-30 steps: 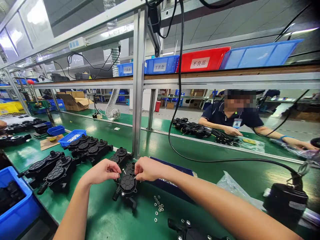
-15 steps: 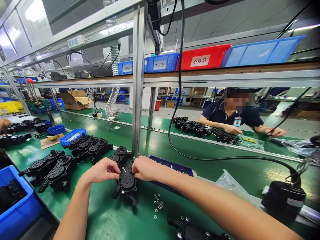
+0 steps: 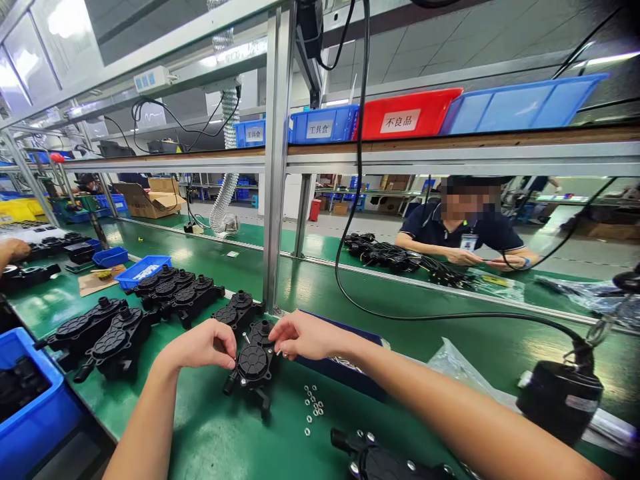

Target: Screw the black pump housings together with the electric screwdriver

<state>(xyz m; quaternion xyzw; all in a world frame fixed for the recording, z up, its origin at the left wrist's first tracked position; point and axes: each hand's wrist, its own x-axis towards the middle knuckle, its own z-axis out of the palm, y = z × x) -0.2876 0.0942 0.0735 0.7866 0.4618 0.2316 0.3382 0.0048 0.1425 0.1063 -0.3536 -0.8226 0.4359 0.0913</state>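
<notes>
A black round-lidded plastic housing (image 3: 253,363) lies on the green table between my hands. One silver screw (image 3: 245,338) sticks up at a slant from its left edge. My left hand (image 3: 213,343) is at the housing's left side, thumb and fingers pinched together; what they grip, if anything, is hidden. My right hand (image 3: 303,335) is just off the right side, its fingertips closed on a small silver screw (image 3: 279,353). Several loose metal nuts (image 3: 315,405) lie to the right of the housing.
More black housings (image 3: 120,337) stand at left. A dark blue box (image 3: 340,373) of screws sits behind my right forearm. Another housing (image 3: 385,463) lies at the front edge. A black tool (image 3: 560,400) hangs at right. A co-worker (image 3: 460,233) sits across the table.
My right hand has drawn back slightly to the right from the housing, and a screw now shows at its fingertips. My left hand stays by the left side. The co-worker's hands came together.
</notes>
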